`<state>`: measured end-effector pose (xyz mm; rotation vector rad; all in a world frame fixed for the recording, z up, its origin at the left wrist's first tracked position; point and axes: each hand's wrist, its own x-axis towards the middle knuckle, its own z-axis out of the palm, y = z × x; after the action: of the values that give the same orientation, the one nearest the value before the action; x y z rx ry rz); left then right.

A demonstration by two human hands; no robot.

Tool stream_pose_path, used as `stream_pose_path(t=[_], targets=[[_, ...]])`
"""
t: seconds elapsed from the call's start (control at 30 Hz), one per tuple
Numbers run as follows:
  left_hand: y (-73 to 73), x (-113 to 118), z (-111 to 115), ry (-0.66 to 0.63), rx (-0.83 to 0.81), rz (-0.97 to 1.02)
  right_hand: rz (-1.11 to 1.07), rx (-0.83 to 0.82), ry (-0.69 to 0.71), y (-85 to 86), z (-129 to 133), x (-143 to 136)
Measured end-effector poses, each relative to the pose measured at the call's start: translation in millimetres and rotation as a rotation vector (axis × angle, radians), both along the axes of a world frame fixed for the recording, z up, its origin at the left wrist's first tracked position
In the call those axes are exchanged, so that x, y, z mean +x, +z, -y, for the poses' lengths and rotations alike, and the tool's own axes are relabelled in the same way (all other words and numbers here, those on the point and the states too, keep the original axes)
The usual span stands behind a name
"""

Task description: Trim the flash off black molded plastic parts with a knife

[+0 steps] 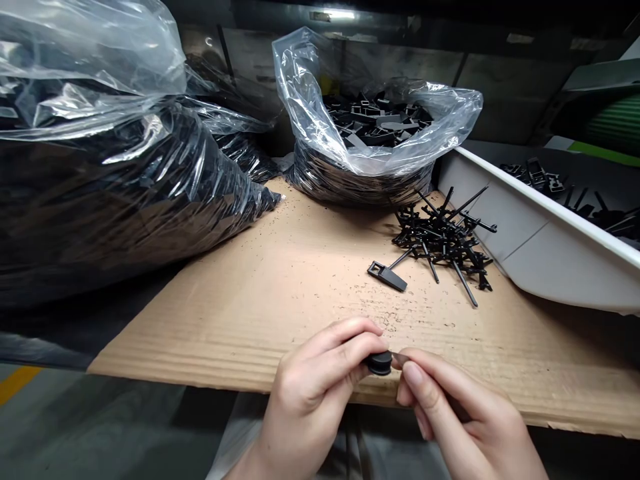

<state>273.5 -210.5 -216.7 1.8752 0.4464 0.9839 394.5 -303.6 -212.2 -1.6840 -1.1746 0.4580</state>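
Note:
Near the front edge of the cardboard, my left hand [320, 380] is closed around a small round black plastic part [380, 364] with a groove about its rim. My right hand [457, 403] pinches a thin, pointed blade [399, 358] between thumb and forefinger. Its tip meets the right side of the round part, or comes very close to it. Most of the blade is hidden in my fingers. Beyond my hands, a flat black plastic clip [387, 276] with a square opening lies on the cardboard [240, 300], among dark shavings.
A heap of black plastic sprues [445, 240] lies beyond the clip. Behind it stands an open clear bag [360, 163] of black parts. A large filled plastic bag [125, 193] bulges at left. At right, a white tray [550, 243] holds more black pieces.

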Motion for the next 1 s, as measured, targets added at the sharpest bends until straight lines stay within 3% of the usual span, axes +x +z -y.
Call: stream_pose_path(t=[0.33,0.47,0.57,0.7,0.77,0.83,0.93,1.0], targets=[[3.6,-2,-3,-0.095,-0.003,-0.047,-0.075,-0.325,0.354,28.6,-7,26],[7.6,0,-3,-0.107,-0.016,-0.060,-0.369,-0.491,0.518,35.4,-8,31],[8.3,-1,-3,-0.062,-0.022,-0.049,-0.602,-0.517,0.453,34.8,-3,28],[7.5,-3,-5,-0.056,-0.054,-0.056,-0.661,-0.309,0.243,25.5,1,22],[5.9,-3,-4,-0.049,-0.137,-0.085,-0.640,-0.178,0.070,20.2,-1,16],[3.5,-1,-2,-0.077,-0.330,-0.100,-0.654,-0.098,-0.021,15.7,-6,10],[2.6,-1,1,-0.165,-0.548,-0.113,-0.789,-0.065,0.008,9.3,-12,6],[7.9,-8,-1,-0.138,-0.423,-0.135,-0.924,-0.045,0.034,4.1,-12,10]])
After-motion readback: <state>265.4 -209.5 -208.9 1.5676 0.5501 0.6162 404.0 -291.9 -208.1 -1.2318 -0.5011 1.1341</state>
